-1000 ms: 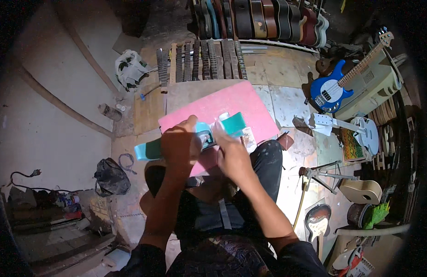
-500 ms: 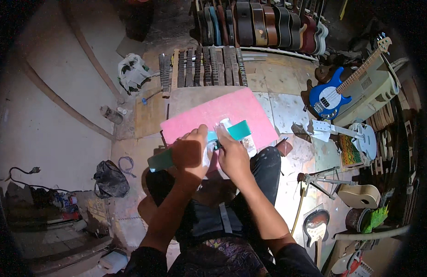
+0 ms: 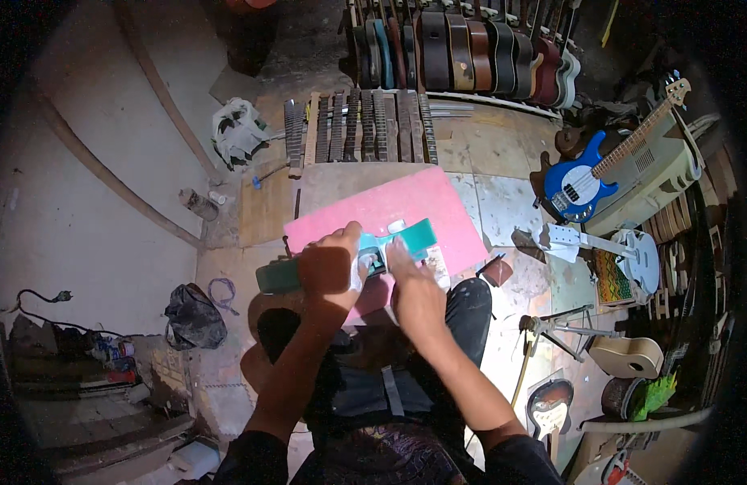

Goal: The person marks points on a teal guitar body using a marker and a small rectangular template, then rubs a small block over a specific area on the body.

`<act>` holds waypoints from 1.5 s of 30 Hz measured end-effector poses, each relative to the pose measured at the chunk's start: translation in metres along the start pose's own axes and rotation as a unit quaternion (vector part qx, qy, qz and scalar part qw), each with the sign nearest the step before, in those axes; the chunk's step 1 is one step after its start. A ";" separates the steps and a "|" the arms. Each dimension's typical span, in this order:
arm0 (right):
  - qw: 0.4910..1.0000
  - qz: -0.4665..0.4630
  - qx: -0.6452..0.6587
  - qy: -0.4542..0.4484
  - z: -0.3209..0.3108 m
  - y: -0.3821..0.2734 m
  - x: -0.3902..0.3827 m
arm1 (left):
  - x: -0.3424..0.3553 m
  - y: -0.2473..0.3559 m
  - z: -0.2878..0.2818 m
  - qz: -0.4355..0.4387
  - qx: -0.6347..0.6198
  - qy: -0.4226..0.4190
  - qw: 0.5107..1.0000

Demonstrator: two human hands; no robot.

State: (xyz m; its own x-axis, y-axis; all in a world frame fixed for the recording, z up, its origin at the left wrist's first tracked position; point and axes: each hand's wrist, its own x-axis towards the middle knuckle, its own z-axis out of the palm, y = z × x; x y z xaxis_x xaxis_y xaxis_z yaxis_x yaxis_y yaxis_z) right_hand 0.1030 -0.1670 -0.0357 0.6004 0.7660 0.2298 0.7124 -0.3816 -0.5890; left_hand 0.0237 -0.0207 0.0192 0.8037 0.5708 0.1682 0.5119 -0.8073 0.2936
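Note:
A teal guitar neck (image 3: 406, 239) lies across my lap over a pink board (image 3: 406, 206). My left hand (image 3: 326, 271) grips the neck around its middle. My right hand (image 3: 414, 284) presses on the neck just beside the left, fingers closed on it near a white cloth or paper (image 3: 362, 267). The dark end of the neck (image 3: 276, 276) sticks out to my left.
A row of guitar necks (image 3: 357, 129) lies on the floor ahead. Guitar bodies (image 3: 470, 48) stand in a rack at the back. A blue electric guitar (image 3: 583, 182) and a white one (image 3: 624, 246) lie to the right. A black bag (image 3: 194, 315) sits left.
Both hands and the teal neck have shifted slightly; the neck has slid a little to the right and the hands sit closer together over its middle.

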 end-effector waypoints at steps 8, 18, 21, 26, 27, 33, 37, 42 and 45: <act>1.000 -0.009 0.007 -0.006 -0.002 -0.002 0.011 | 0.008 -0.005 -0.003 -0.011 -0.050 -0.004 0.999; 0.977 0.085 0.172 -0.091 -0.037 -0.002 0.020 | 0.005 0.005 -0.004 -0.003 -0.028 0.025 0.999; 0.999 0.050 -0.018 -0.003 -0.013 0.010 0.019 | 0.007 0.010 0.001 -0.018 -0.009 0.009 1.000; 0.995 -0.012 0.089 -0.045 -0.009 0.011 0.019 | 0.006 0.005 0.000 -0.034 -0.017 -0.001 0.999; 0.998 0.033 0.037 -0.040 -0.014 0.016 0.024 | 0.008 0.004 0.000 -0.034 -0.016 -0.003 0.999; 0.998 -0.003 0.057 0.016 0.009 0.010 0.014 | 0.014 0.003 0.003 -0.038 -0.015 0.008 0.999; 0.994 0.076 -0.010 -0.076 -0.021 0.023 0.031 | 0.011 0.002 0.005 -0.024 -0.011 0.024 0.999; 0.995 0.002 0.091 -0.029 0.003 0.022 0.010 | 0.013 0.004 0.008 -0.042 -0.003 0.022 0.999; 0.994 0.056 0.047 -0.078 -0.019 0.030 0.026 | 0.013 0.003 0.008 -0.041 -0.004 0.033 0.999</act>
State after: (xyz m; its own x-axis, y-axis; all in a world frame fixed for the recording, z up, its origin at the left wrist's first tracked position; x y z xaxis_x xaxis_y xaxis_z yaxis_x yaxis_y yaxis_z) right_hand 0.1462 -0.1684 -0.0327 0.6047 0.7954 0.0398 0.6030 -0.4247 -0.6753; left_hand 0.0384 -0.0170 0.0153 0.7377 0.6434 0.2048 0.5723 -0.7568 0.3159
